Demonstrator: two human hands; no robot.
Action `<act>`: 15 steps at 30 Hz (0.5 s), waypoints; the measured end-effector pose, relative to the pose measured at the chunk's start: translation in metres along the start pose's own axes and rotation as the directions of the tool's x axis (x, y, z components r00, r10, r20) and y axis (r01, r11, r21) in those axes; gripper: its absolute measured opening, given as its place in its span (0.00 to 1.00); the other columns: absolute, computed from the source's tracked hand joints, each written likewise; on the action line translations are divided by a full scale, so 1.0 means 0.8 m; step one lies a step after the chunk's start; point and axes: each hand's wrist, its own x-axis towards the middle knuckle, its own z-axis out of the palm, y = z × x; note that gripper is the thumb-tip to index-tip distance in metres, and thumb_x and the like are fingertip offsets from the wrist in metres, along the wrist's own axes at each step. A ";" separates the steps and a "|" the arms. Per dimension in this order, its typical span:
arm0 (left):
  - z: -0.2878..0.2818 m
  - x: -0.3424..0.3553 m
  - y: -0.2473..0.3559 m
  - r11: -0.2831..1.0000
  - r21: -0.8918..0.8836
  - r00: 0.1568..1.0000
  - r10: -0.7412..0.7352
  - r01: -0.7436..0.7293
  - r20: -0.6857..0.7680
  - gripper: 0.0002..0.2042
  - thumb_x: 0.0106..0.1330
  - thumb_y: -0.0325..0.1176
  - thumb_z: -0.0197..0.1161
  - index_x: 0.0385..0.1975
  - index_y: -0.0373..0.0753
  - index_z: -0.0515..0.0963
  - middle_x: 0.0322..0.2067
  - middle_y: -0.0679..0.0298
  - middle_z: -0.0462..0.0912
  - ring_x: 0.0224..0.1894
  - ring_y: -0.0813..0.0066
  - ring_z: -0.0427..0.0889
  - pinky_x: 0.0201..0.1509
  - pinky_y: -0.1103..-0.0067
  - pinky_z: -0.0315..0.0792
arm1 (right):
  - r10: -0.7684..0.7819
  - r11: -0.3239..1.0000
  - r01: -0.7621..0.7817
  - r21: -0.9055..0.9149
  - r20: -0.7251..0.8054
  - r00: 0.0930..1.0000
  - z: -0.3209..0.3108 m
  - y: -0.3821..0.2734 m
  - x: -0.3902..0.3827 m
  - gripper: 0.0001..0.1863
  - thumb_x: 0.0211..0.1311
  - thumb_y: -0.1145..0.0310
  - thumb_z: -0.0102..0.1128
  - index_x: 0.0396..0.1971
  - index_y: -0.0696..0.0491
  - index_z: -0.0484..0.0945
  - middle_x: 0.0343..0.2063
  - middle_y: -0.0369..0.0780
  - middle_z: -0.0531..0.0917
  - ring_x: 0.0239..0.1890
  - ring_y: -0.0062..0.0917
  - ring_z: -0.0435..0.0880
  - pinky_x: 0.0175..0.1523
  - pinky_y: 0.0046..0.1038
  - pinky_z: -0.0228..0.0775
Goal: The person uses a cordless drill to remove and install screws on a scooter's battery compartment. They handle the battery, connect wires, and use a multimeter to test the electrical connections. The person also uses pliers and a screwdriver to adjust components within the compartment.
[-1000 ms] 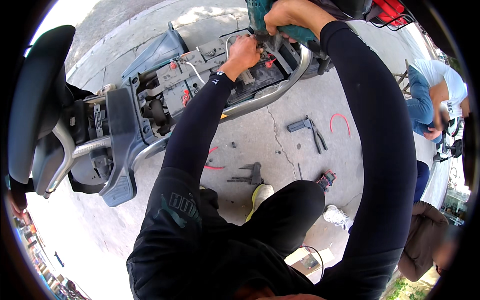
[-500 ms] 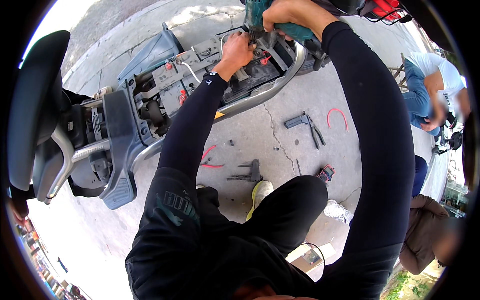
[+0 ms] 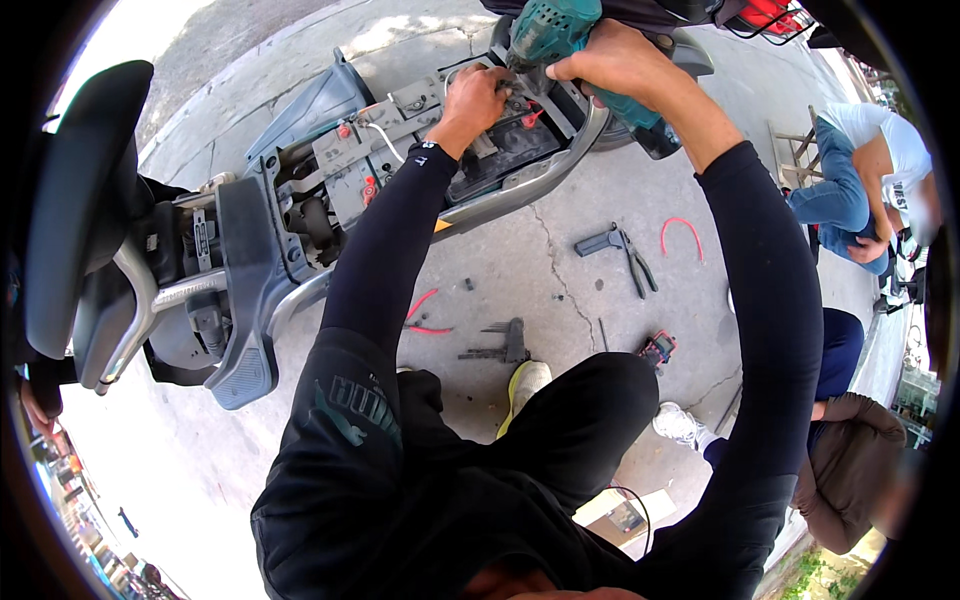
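Observation:
My right hand is wrapped round the grip of a teal cordless drill, which leans over the battery bay of a scooter. The drill's nose comes down just beside my left hand. My left fingers are closed over a battery terminal; what they pinch is too small to make out. Below them lie a dark battery with a red terminal piece and, farther left, grey batteries joined by a white cable.
On the concrete lie long-handled pliers, a red wire, red-handled pliers, a hex key set and a red meter. The scooter's seat stands at left. Two people sit at right.
My right hand and the drill have swung to the right, and the drill now tilts more. My left hand stays at nearly the same terminal. The view has shifted slightly.

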 end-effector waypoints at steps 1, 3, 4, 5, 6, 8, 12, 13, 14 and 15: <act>-0.005 -0.001 -0.003 1.000 0.015 1.000 0.005 -0.006 0.013 0.13 0.64 0.37 0.68 0.48 0.44 0.86 0.43 0.50 0.84 0.50 0.47 0.81 0.55 0.60 0.75 | 0.020 0.998 -0.017 0.055 -0.050 0.999 0.004 0.007 -0.023 0.16 0.56 0.58 0.70 0.28 0.58 0.83 0.18 0.36 0.82 0.20 0.24 0.82 0.32 0.28 0.73; -0.011 -0.001 -0.003 0.999 0.036 0.999 0.020 -0.021 0.038 0.13 0.64 0.37 0.68 0.47 0.46 0.87 0.42 0.52 0.85 0.48 0.49 0.83 0.54 0.61 0.76 | 0.094 0.979 -0.078 0.190 -0.075 0.993 0.008 0.020 -0.082 0.17 0.59 0.55 0.70 0.30 0.57 0.83 0.18 0.34 0.81 0.20 0.19 0.79 0.31 0.26 0.71; -0.012 -0.004 -0.003 0.999 0.036 0.999 0.032 -0.033 0.025 0.12 0.64 0.37 0.68 0.47 0.46 0.87 0.41 0.53 0.85 0.47 0.49 0.83 0.53 0.61 0.76 | 0.131 0.956 -0.114 0.270 -0.046 0.990 0.008 0.025 -0.114 0.17 0.60 0.56 0.71 0.32 0.57 0.83 0.20 0.34 0.81 0.21 0.17 0.78 0.31 0.26 0.70; -0.010 -0.003 0.002 0.998 0.037 0.999 0.051 -0.052 0.007 0.12 0.64 0.37 0.68 0.46 0.45 0.88 0.40 0.54 0.85 0.47 0.50 0.83 0.53 0.61 0.77 | 0.138 0.895 -0.084 0.438 -0.092 0.986 0.020 0.043 -0.148 0.14 0.61 0.60 0.71 0.38 0.56 0.84 0.24 0.33 0.82 0.23 0.15 0.76 0.30 0.25 0.69; -0.007 -0.001 0.006 0.997 0.042 0.998 0.068 -0.067 -0.011 0.12 0.63 0.37 0.69 0.45 0.45 0.88 0.40 0.55 0.86 0.46 0.51 0.84 0.52 0.62 0.77 | 0.233 0.812 -0.136 0.568 -0.102 0.967 0.022 0.036 -0.188 0.13 0.61 0.65 0.72 0.42 0.56 0.84 0.27 0.33 0.83 0.24 0.16 0.77 0.30 0.23 0.69; -0.010 -0.004 0.008 0.997 0.070 0.999 0.038 -0.036 -0.021 0.12 0.63 0.36 0.68 0.46 0.46 0.88 0.41 0.55 0.86 0.46 0.52 0.84 0.52 0.62 0.77 | 0.245 0.767 -0.108 0.632 -0.134 0.960 0.061 0.087 -0.249 0.12 0.63 0.69 0.71 0.43 0.57 0.84 0.29 0.33 0.83 0.25 0.16 0.78 0.31 0.22 0.70; -0.014 -0.005 0.011 0.991 0.122 0.998 0.051 -0.047 -0.030 0.12 0.64 0.36 0.68 0.46 0.47 0.88 0.42 0.57 0.86 0.47 0.51 0.84 0.54 0.62 0.77 | 0.490 0.641 -0.309 0.702 -0.066 0.869 0.135 0.154 -0.357 0.13 0.62 0.75 0.70 0.46 0.57 0.84 0.28 0.33 0.84 0.25 0.15 0.79 0.32 0.22 0.73; -0.014 -0.002 0.013 0.992 0.122 0.999 0.045 -0.043 -0.015 0.12 0.64 0.36 0.67 0.46 0.47 0.88 0.42 0.57 0.87 0.47 0.51 0.84 0.54 0.62 0.78 | 0.557 0.589 -0.354 0.727 -0.048 0.829 0.157 0.166 -0.378 0.11 0.63 0.76 0.69 0.45 0.57 0.84 0.28 0.32 0.84 0.25 0.15 0.78 0.31 0.22 0.72; -0.015 -0.002 0.014 0.993 0.112 1.000 0.021 -0.020 -0.004 0.12 0.64 0.36 0.68 0.46 0.47 0.88 0.42 0.56 0.87 0.47 0.51 0.85 0.53 0.62 0.78 | 0.551 0.582 -0.354 0.732 -0.035 0.834 0.172 0.174 -0.396 0.11 0.61 0.73 0.70 0.43 0.57 0.84 0.28 0.33 0.84 0.26 0.16 0.78 0.33 0.24 0.72; -0.017 0.002 0.013 0.995 0.098 1.000 -0.002 0.001 0.009 0.12 0.63 0.36 0.68 0.46 0.47 0.89 0.42 0.56 0.87 0.46 0.51 0.85 0.53 0.62 0.78 | 0.586 0.621 -0.411 0.667 -0.047 0.809 0.198 0.190 -0.416 0.12 0.60 0.72 0.71 0.43 0.58 0.84 0.28 0.33 0.84 0.26 0.16 0.78 0.34 0.25 0.72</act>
